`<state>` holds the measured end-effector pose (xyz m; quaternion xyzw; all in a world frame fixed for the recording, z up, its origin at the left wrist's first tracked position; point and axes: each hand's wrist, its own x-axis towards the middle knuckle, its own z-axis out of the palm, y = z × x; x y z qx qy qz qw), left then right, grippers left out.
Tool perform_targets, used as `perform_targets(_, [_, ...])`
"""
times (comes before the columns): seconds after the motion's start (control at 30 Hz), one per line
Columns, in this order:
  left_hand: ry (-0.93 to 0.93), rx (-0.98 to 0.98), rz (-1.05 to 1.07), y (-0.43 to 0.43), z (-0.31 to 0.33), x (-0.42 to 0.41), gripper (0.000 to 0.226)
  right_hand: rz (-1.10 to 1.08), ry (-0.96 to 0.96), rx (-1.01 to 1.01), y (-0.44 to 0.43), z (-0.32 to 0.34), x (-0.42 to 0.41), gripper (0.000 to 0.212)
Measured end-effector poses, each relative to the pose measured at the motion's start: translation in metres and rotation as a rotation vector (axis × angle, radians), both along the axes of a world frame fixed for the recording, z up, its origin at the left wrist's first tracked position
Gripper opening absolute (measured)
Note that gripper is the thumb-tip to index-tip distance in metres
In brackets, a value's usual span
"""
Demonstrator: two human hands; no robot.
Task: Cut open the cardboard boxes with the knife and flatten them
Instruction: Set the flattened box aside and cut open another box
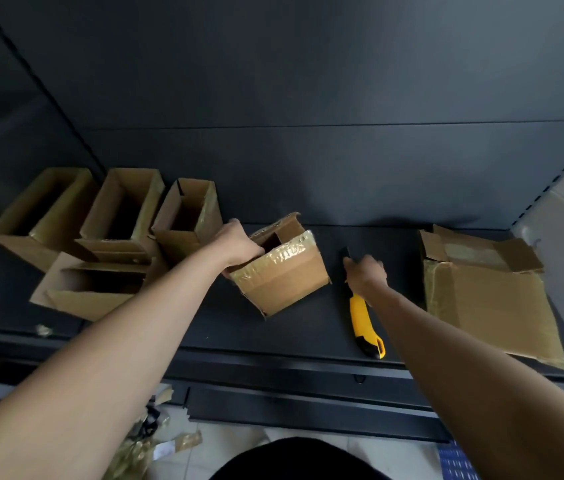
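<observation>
two hands over dark shelf (204, 323) | left hand (239, 247) grips open top edge of taped box (284, 275), tilted, mid-shelf | right hand (367, 275) curled round black front end of yellow knife (363, 317), just right of taped box | four open boxes (183, 242) at left | flattened cardboard (488, 296) far right

The left hand (240, 249) and right hand (367, 276) are bare, the left forearm (128, 344) and right forearm (446, 344) likewise uncovered; a plain black garment (291, 460) shows lower down
</observation>
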<state>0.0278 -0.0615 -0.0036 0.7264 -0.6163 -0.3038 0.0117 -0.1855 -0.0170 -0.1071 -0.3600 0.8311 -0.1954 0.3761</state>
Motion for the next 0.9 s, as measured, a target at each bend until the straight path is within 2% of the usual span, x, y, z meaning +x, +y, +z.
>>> perform_targets(0.07, [0.036,-0.015,0.029,-0.002,-0.001,0.002,0.078,0.042,-0.033,-0.129,-0.004,0.018,0.006,0.049])
perform_targets(0.13, [0.064,-0.021,0.044,-0.003,0.001,0.001,0.074,0.060,-0.223,-0.238,-0.005,0.044,0.012,0.052])
perform_targets(0.2, [0.089,-0.048,0.043,-0.005,0.004,-0.004,0.064,0.088,-0.416,-0.255,-0.004,0.068,0.015,0.060])
perform_targets(0.23, [0.091,-0.071,0.032,-0.005,0.006,-0.007,0.060,0.130,-0.439,-0.237,-0.005,0.078,0.015,0.062])
perform_targets(0.33, [0.029,-0.169,-0.030,-0.006,0.010,-0.018,0.049,0.254,-0.334,-0.137,-0.014,0.100,0.015,0.070])
perform_targets(0.4, [0.016,-0.222,-0.062,-0.006,0.012,-0.026,0.042,0.295,-0.209,-0.051,-0.020,0.112,0.016,0.064])
perform_targets(0.57, [0.048,-0.308,-0.107,-0.002,0.019,-0.042,0.028,0.210,0.218,-0.047,-0.021,0.124,0.027,0.055])
perform_targets(0.67, [0.112,-0.338,-0.096,0.000,0.020,-0.041,0.027,0.168,0.312,-0.090,-0.016,0.124,0.030,0.045])
perform_targets(0.77, [0.183,-0.351,-0.097,0.001,0.021,-0.038,0.033,0.149,0.212,-0.106,-0.015,0.126,0.030,0.033])
perform_targets(0.87, [0.298,-0.369,-0.064,0.000,0.023,-0.031,0.044,0.154,-0.053,-0.120,-0.009,0.131,0.023,0.013])
perform_targets(0.9, [0.358,-0.375,-0.031,0.000,0.024,-0.028,0.043,0.140,-0.142,-0.140,-0.006,0.130,0.017,0.015])
